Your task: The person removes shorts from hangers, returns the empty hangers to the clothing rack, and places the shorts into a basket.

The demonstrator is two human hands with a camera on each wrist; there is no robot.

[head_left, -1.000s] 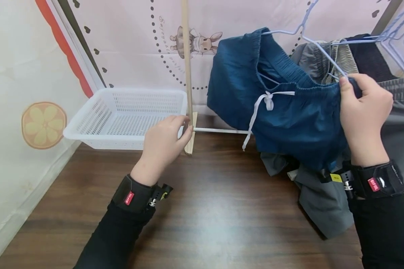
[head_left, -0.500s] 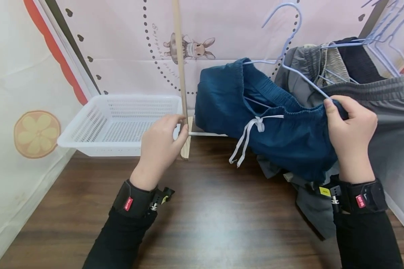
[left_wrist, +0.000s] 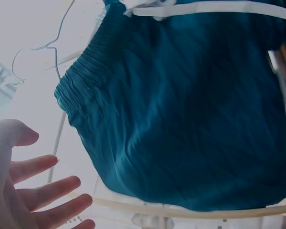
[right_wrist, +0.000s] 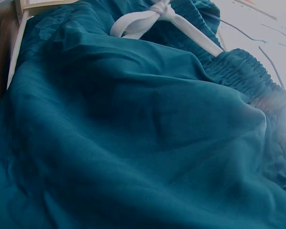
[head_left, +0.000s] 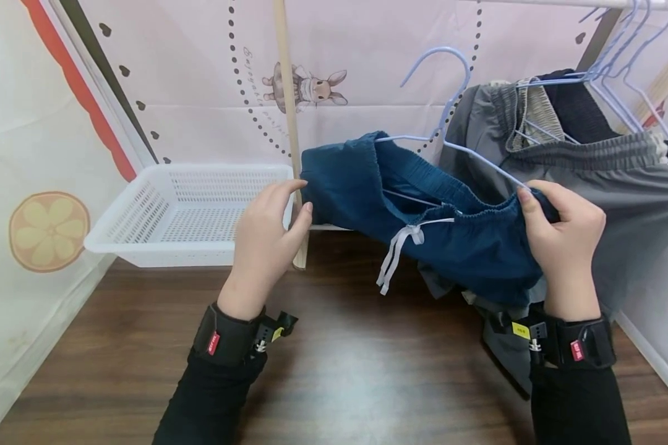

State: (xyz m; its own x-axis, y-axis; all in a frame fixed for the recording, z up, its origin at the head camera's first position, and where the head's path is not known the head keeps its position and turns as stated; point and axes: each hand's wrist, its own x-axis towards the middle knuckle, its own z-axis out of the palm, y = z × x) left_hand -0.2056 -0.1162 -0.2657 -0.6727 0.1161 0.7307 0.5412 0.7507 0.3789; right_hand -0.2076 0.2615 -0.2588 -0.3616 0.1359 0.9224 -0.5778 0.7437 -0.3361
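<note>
Dark blue shorts [head_left: 479, 253] with a white drawstring bow [head_left: 406, 238] hang on a light blue wire hanger [head_left: 483, 159], whose hook stands free of the rail. My right hand [head_left: 569, 232] pinches the right corner of the waistband together with the hanger's end. At the left side of the shorts is my left hand [head_left: 267, 228], thumb and fingers spread. The left wrist view shows its fingers [left_wrist: 52, 191] apart from the cloth. Blue fabric [right_wrist: 148, 124] fills most of the right wrist view, where the right hand's grip is largely hidden.
A white perforated basket [head_left: 167, 256] stands left, behind the left hand. Beside it rises a wooden post [head_left: 286, 80]. Grey pants [head_left: 607, 167] and dark garments hang on hangers at the right, under a white rail [head_left: 534, 3]. Below lies a brown wood-grain tabletop [head_left: 356, 371].
The shorts and hanger have come down and left with my right hand, bringing the whole hook into view. My left hand's thumb and fingers have spread wider near the shorts' left side.
</note>
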